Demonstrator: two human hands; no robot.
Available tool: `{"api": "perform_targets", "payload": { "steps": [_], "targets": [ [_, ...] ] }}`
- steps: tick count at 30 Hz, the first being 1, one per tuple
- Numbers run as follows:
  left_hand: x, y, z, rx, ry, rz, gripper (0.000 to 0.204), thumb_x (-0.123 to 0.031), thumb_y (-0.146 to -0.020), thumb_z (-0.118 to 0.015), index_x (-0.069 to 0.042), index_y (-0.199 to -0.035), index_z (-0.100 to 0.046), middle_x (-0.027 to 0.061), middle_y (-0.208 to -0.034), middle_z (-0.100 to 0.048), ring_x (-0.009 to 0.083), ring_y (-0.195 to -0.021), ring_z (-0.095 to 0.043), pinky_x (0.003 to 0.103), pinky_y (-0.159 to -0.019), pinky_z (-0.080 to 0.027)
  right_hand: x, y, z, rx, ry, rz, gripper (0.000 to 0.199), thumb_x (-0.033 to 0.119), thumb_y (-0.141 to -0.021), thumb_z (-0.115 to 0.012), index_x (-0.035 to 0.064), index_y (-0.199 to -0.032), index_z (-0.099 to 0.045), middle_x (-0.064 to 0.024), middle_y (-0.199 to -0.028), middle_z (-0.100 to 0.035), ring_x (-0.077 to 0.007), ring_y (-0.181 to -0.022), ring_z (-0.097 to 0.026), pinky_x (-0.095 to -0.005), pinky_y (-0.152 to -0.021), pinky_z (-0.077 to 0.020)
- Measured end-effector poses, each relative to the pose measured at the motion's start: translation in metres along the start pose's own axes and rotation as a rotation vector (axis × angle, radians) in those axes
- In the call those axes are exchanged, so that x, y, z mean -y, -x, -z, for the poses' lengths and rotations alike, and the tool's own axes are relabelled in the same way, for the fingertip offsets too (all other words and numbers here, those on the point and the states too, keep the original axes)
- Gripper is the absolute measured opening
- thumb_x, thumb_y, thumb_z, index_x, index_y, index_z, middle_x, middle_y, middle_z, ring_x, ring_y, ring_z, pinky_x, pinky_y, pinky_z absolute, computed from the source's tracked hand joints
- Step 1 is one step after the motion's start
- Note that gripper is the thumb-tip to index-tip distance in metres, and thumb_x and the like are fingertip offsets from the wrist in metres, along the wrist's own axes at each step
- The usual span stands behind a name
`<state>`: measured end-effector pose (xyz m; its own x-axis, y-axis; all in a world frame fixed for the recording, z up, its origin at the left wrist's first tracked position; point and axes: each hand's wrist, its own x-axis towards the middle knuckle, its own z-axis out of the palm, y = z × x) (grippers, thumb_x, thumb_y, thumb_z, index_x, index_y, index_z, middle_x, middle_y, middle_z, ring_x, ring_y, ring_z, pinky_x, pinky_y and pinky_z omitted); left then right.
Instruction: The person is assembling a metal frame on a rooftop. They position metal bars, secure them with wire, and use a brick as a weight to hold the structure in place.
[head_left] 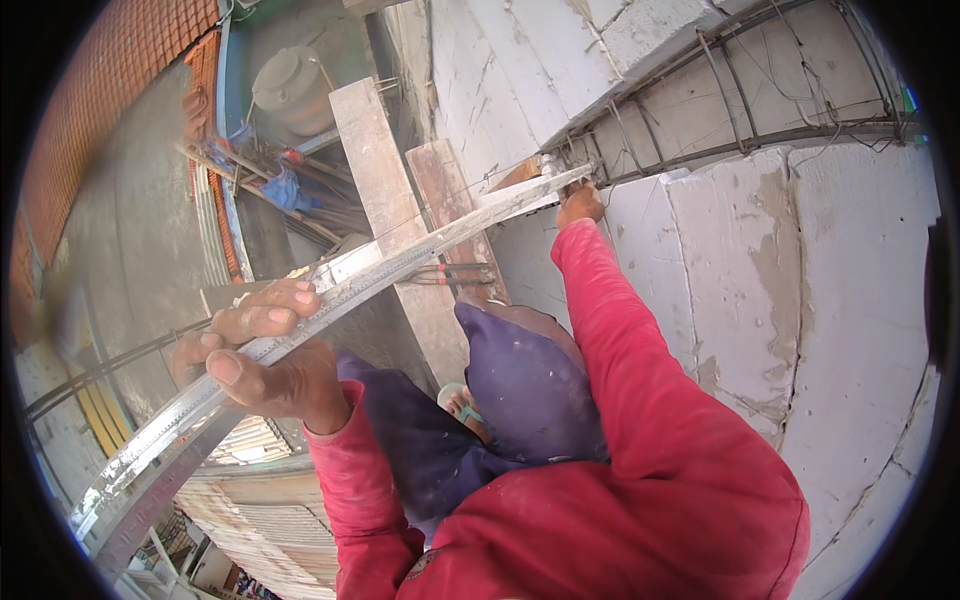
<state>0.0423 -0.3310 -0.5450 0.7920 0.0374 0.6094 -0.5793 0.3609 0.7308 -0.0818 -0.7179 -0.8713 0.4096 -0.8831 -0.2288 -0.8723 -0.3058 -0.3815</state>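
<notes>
A long, narrow metal straightedge (390, 268), smeared with whitish dust, runs slantwise from the lower left up to the wall corner. My left hand (270, 365) is closed around it toward its lower left part, thumb on the near side and fingertips over the far side. At the upper end, my right hand (580, 205) is closed at the bar beside the corner of the block wall (735, 260); its fingertips are partly hidden. Just left of that hand, a small piece of orange-brown wood (516, 174) sits by the wall.
Worn planks (385, 170) stretch under and ahead of my knees, with a sandaled foot (465, 405) low down. Steel reinforcing bars (740, 90) run along a gap between block walls. Far below are a round tank (295, 90), blue cloth (290, 190) and tiled roofing (125, 75).
</notes>
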Motion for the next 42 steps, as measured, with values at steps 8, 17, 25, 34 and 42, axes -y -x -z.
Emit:
{"api": "perform_targets", "payload": {
  "steps": [8,17,25,34,42],
  "targets": [
    [-0.004,0.0,0.0,0.013,-0.019,0.027,0.024,-0.031,-0.103,-0.04,-0.009,-0.113,-0.042,0.0102,-0.074,-0.066,0.0244,-0.063,-0.068,0.041,-0.06,-0.059,0.042,0.05,0.031,-0.236,-0.686,-0.219,0.035,0.02,-0.099,-0.046,-0.0059,-0.122,-0.053,-0.0192,-0.099,-0.067,-0.027,-0.085,-0.067,-0.0368,-0.069,-0.0558],
    [-0.005,-0.005,0.004,-0.021,-0.101,-0.001,0.021,-0.028,-0.103,-0.04,-0.008,-0.111,-0.041,0.0095,-0.07,-0.064,0.0233,-0.057,-0.065,0.039,-0.057,-0.059,0.033,0.045,0.051,-0.099,0.215,0.155,0.02,0.014,-0.092,-0.051,-0.0014,-0.096,-0.063,-0.0246,-0.104,-0.063,-0.0403,-0.091,-0.065,-0.0478,-0.078,-0.0531],
    [-0.009,-0.009,-0.007,-0.06,-0.063,0.004,0.019,-0.024,-0.1,-0.047,-0.006,-0.106,-0.041,0.011,-0.066,-0.063,0.0238,-0.056,-0.066,0.037,-0.055,-0.06,0.041,0.052,0.049,-0.465,0.173,0.397,0.018,0.003,-0.091,-0.045,-0.0017,-0.101,-0.059,-0.022,-0.138,-0.042,-0.0384,-0.106,-0.061,-0.0443,-0.084,-0.0542],
    [-0.008,-0.012,-0.01,-0.068,-0.194,-0.002,0.03,-0.031,-0.099,-0.05,-0.003,-0.092,-0.041,0.0093,-0.062,-0.062,0.0214,-0.054,-0.066,0.033,-0.053,-0.06,0.062,0.031,0.069,-0.21,0.113,0.157,0.02,0.003,-0.092,-0.043,-0.0031,-0.109,-0.052,-0.0174,-0.144,-0.041,-0.0336,-0.118,-0.055,-0.0419,-0.091,-0.0519],
    [-0.007,-0.011,-0.012,-0.133,-0.25,-0.026,0.031,-0.033,-0.099,-0.05,-0.004,-0.096,-0.04,0.009,-0.062,-0.061,0.0213,-0.053,-0.065,0.032,-0.052,-0.059,0.065,0.031,0.048,-0.321,-0.027,0.032,0.019,0.007,-0.094,-0.045,-0.0018,-0.108,-0.055,-0.0219,-0.115,-0.059,-0.0368,-0.106,-0.06,-0.0441,-0.09,-0.0492]
  ]
}}
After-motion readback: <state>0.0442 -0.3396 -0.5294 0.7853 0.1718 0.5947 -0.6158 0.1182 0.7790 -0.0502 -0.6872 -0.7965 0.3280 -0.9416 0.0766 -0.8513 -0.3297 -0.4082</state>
